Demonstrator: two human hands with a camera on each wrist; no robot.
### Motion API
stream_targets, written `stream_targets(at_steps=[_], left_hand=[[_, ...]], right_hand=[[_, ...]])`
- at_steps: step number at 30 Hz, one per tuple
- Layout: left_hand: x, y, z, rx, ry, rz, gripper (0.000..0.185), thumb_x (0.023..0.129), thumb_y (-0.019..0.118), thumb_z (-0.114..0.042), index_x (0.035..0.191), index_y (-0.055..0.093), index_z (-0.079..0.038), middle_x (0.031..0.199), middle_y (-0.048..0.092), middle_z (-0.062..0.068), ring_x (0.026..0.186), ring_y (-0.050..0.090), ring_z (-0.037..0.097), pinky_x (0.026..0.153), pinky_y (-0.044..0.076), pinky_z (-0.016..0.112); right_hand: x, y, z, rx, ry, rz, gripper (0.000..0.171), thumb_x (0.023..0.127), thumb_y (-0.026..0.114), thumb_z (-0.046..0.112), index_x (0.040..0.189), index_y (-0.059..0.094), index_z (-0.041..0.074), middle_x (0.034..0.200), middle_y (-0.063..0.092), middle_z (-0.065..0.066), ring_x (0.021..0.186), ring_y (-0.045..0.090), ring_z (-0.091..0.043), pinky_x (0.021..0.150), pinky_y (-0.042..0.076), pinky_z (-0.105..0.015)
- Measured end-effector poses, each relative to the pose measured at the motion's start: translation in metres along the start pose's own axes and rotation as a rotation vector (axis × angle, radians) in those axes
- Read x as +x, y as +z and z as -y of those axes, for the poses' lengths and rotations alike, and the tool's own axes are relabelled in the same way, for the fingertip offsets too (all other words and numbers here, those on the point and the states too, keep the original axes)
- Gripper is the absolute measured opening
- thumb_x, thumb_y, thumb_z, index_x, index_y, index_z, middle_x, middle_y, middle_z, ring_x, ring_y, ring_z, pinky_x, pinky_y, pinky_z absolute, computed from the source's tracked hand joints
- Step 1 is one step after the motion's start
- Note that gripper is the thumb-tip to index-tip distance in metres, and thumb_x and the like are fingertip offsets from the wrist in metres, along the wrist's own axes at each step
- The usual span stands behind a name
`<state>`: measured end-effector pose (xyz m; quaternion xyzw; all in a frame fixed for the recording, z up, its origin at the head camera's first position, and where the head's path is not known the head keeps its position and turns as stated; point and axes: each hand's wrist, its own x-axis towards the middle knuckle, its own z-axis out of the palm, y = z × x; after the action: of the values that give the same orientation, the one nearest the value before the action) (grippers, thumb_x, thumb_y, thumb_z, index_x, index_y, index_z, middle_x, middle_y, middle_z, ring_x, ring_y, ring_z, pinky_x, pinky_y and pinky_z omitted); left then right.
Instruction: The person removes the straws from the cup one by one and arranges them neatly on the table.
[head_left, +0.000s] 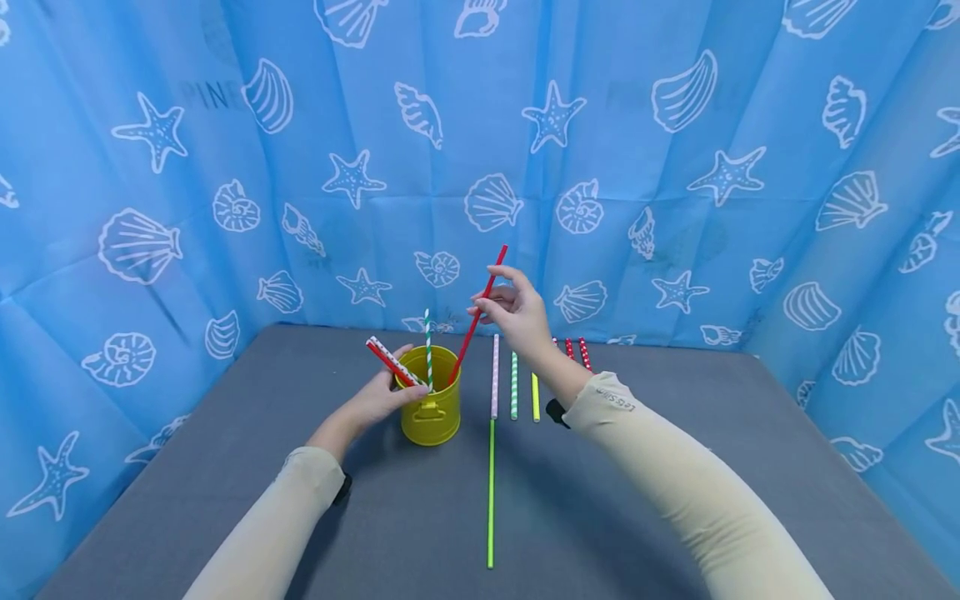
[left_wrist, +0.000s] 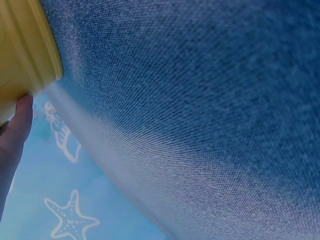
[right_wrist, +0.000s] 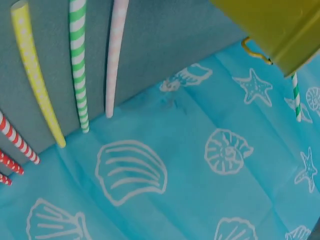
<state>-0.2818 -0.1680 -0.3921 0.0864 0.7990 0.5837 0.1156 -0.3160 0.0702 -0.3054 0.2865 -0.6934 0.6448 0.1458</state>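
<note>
Head view: a yellow bucket [head_left: 430,407] is standing on the grey tabletop [head_left: 420,533] toward its far edge, left of centre; the left hand [head_left: 382,398] is grasping its near-left rim, the right hand [head_left: 516,312] is pinching a red straw [head_left: 480,310] whose lower end is dipping into the bucket beside a green-striped straw [head_left: 428,348] and two red-and-white straws [head_left: 390,362]. Pink [head_left: 495,375], green-striped, yellow and red straws are lying in a row near the far edge; a long green straw [head_left: 491,493] is running toward the near edge. Left wrist view: a finger [left_wrist: 17,125] is pressing against the bucket's wall [left_wrist: 25,55]. Right wrist view: the row of straws [right_wrist: 77,65] and bucket [right_wrist: 272,27] are showing; the hand itself is lying out of frame.
</note>
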Motion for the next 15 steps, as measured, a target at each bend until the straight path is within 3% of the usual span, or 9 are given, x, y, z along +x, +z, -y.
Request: stream_targets(at_steps=[3, 6, 10, 15], left_hand=[[0.001, -0.001, 0.001, 0.003, -0.001, 0.001, 0.086, 0.092, 0.067, -0.028, 0.156, 0.009, -0.021, 0.155, 0.023, 0.020, 0.140, 0.022, 0.040, 0.111, 0.017, 0.062], [0.001, -0.001, 0.002, -0.007, -0.008, -0.001, 0.086, 0.092, 0.067, -0.028, 0.156, 0.010, -0.022, 0.155, 0.024, 0.020, 0.140, 0.022, 0.040, 0.111, 0.017, 0.062], [0.000, -0.001, 0.001, -0.014, -0.001, 0.008, 0.086, 0.093, 0.066, -0.027, 0.157, 0.009, -0.022, 0.155, 0.023, 0.021, 0.140, 0.021, 0.040, 0.111, 0.016, 0.062], [-0.002, -0.001, -0.002, -0.013, 0.009, 0.020, 0.087, 0.093, 0.065, -0.028, 0.157, 0.006, -0.019, 0.155, 0.022, 0.022, 0.140, 0.020, 0.041, 0.111, 0.015, 0.063]], right_hand=[[0.000, -0.008, 0.002, -0.008, 0.007, -0.025, 0.051, 0.090, 0.061, -0.007, 0.138, 0.043, 0.000, 0.099, 0.065, -0.028, 0.077, 0.070, -0.011, 0.079, 0.055, -0.050], [-0.004, -0.017, 0.001, -0.045, 0.030, -0.009, 0.055, 0.090, 0.063, -0.006, 0.140, 0.042, 0.003, 0.096, 0.066, -0.026, 0.076, 0.067, -0.007, 0.078, 0.056, -0.042], [-0.015, -0.027, -0.001, -0.116, 0.082, 0.051, 0.062, 0.090, 0.064, -0.004, 0.146, 0.040, 0.007, 0.094, 0.067, -0.023, 0.082, 0.065, -0.010, 0.075, 0.053, -0.025], [-0.026, -0.036, -0.008, -0.206, 0.139, 0.105, 0.067, 0.089, 0.068, 0.001, 0.149, 0.039, 0.012, 0.096, 0.070, -0.020, 0.090, 0.066, -0.019, 0.076, 0.051, -0.021]])
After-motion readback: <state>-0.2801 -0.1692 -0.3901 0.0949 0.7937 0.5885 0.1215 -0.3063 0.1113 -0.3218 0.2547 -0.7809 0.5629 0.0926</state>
